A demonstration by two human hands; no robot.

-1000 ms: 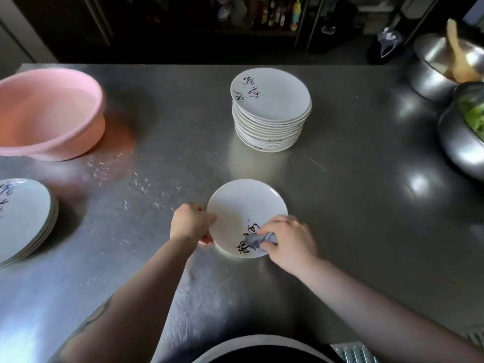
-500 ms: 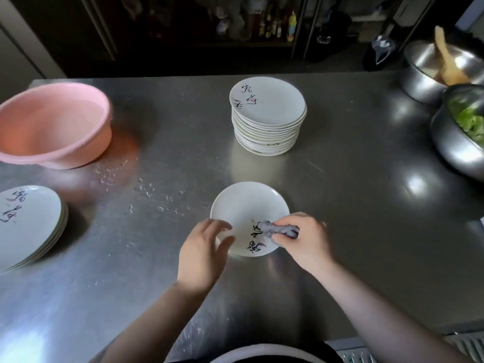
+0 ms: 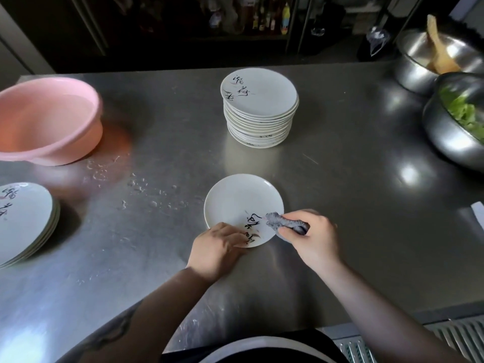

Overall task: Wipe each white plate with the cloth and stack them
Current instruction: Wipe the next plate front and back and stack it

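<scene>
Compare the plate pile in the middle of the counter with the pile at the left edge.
The middle stack is tall, many plates, fully in view. The left stack is low, only a few plates, cut off by the frame edge. Both hold white plates with dark brushed lettering on the steel counter.

A single head-worn, wide-angle view looks forward and steeply down from the near edge of the steel bench, close above the person's forearms; the bench's far edge runs across the upper frame, its left and right edges lie out of frame
</scene>
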